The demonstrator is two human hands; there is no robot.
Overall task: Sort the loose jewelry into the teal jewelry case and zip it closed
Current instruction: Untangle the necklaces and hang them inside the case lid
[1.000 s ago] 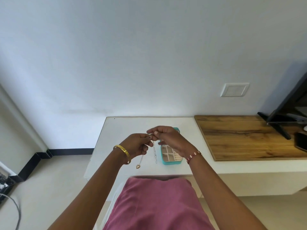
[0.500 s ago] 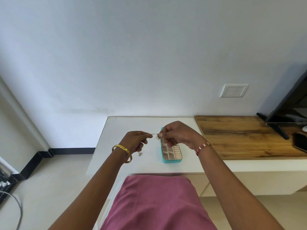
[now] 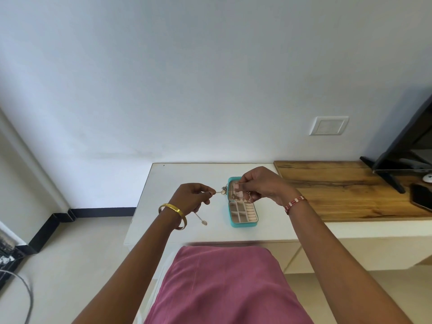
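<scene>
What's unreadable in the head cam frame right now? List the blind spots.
- Chain between left hand and right hand: too thin and small to tell clasp state.
- Teal jewelry case: lid half hidden behind the right hand; compartment contents too small.
- Pendant hanging below the left hand: shape unclear, too small.
- Screen and dark object: cut off by the right edge.

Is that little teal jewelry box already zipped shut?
No, the teal jewelry case lies open on the white table, its divided compartments showing, while both hands hold a thin chain above it.
</scene>
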